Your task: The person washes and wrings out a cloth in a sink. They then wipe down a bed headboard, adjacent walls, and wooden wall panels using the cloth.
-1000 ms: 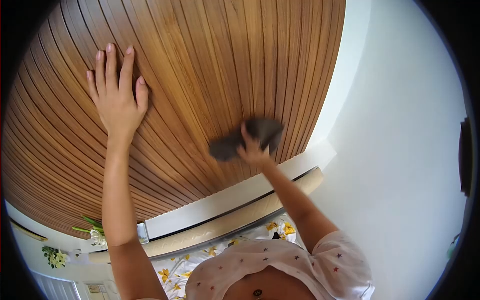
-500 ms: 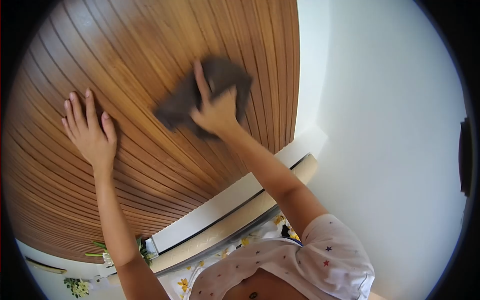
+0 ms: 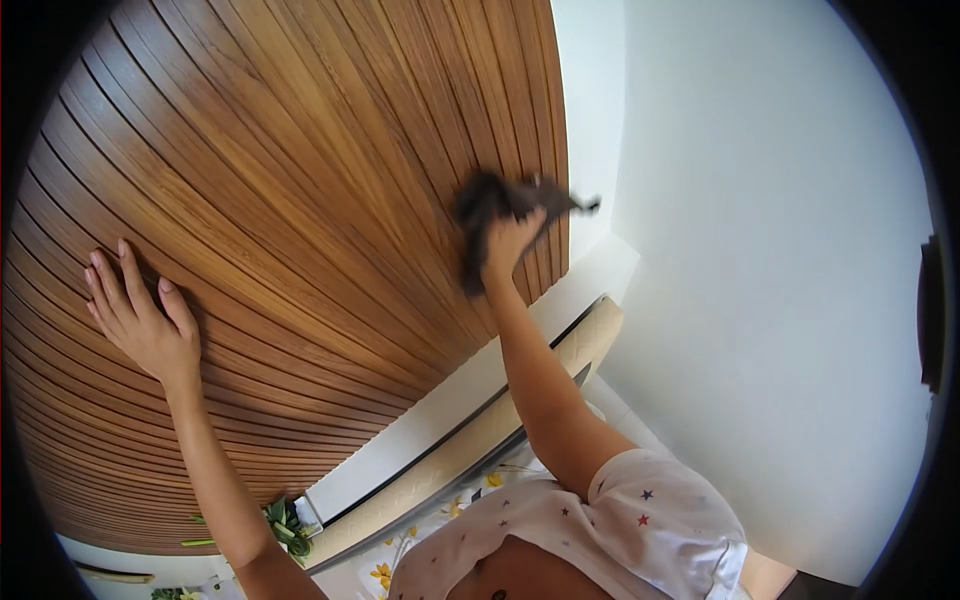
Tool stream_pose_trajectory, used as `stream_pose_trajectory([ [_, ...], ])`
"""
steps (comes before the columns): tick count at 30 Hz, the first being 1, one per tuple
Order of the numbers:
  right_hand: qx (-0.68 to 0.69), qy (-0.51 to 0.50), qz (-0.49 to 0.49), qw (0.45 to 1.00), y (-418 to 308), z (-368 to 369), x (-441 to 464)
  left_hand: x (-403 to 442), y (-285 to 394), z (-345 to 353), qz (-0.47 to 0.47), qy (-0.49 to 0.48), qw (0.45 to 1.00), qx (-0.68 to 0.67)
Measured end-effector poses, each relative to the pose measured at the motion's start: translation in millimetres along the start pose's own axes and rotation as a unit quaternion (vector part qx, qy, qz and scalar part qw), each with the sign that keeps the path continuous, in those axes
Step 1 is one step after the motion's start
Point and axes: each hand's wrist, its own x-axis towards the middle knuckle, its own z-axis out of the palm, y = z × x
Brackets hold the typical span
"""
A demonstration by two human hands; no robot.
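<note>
My left hand [image 3: 148, 325] lies flat against the slatted wood wall panel [image 3: 300, 220], fingers stretched out and holding nothing. Toward the panel's right edge, my right hand [image 3: 510, 245] has hold of a dark brown cloth [image 3: 476, 205]. The cloth is bunched around the fingers and blurred by motion, with one corner sticking out to the right past the panel's edge. Some of the right fingers are hidden by it.
A smooth white wall [image 3: 760, 250] adjoins the panel on the right. Below the panel runs a cream padded headboard [image 3: 590, 340], with yellow-flowered bedding [image 3: 495, 480] beneath. A green plant [image 3: 290, 525] stands by my left forearm.
My right hand and the cloth have moved right across the panel to near its edge, and the cloth has bunched up. In view, my left hand sits lower and further left.
</note>
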Motion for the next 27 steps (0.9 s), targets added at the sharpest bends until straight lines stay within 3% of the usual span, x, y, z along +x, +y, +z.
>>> stream_pose_trajectory([
  [2, 0.031, -0.087, 0.208, 0.974, 74.8, -2.3, -66.3, 0.1, -0.2, 0.5, 0.0, 0.002, 1.0, 0.003],
  [3, 0.058, -0.111, 0.331, 0.935, 101.3, -8.1, -86.9, 1.0, 0.0, 0.7, -0.001, 0.002, 1.0, -0.001],
  [5, 0.045, -0.112, 0.443, 0.888, 119.5, -23.8, -100.7, -1.7, -2.8, 2.1, -0.005, -0.001, 1.0, -0.005],
  [6, 0.017, -0.115, 0.445, 0.888, 118.7, -29.5, -95.8, -2.9, -4.3, 2.4, -0.009, -0.006, 1.0, -0.009],
  [9, -0.085, -0.136, 0.38, 0.911, 108.3, -27.4, -54.7, -4.7, -6.2, 3.3, -0.016, -0.012, 1.0, -0.011],
  [13, -0.257, -0.15, 0.171, 0.939, 46.0, 1.5, 51.3, -4.8, -5.7, 4.3, -0.02, -0.013, 1.0, -0.003],
  [15, -0.274, -0.025, 0.038, 0.961, -13.9, 18.0, 112.6, -4.8, -5.0, 3.5, -0.02, -0.013, 1.0, 0.0],
  [16, -0.24, 0.087, -0.033, 0.966, -49.1, 22.4, 140.5, -4.5, -4.8, 3.2, -0.02, -0.013, 1.0, 0.001],
  [17, -0.202, 0.101, -0.023, 0.974, -82.6, 29.5, 163.1, -4.4, -5.1, 3.6, -0.018, -0.011, 1.0, -0.001],
  [19, -0.009, 0.007, -0.063, 0.998, -148.2, 7.9, 184.5, -3.1, -3.8, 3.7, -0.014, -0.007, 1.0, -0.003],
  [21, 0.028, 0.053, -0.187, 0.981, -169.9, 5.4, 189.4, -1.7, -2.0, 2.6, -0.013, -0.002, 1.0, -0.01],
  [22, 0.156, 0.124, -0.212, 0.957, -177.7, -0.8, 186.3, -2.2, -2.8, 3.2, -0.012, -0.001, 1.0, -0.012],
  [25, 0.05, 0.012, -0.17, 0.984, -110.1, -0.8, 148.1, -1.2, -2.7, 2.2, -0.003, 0.005, 1.0, -0.006],
  [27, 0.092, -0.026, -0.097, 0.991, -67.3, -19.5, 107.1, -0.6, -1.5, 2.0, 0.004, 0.011, 1.0, 0.005],
])
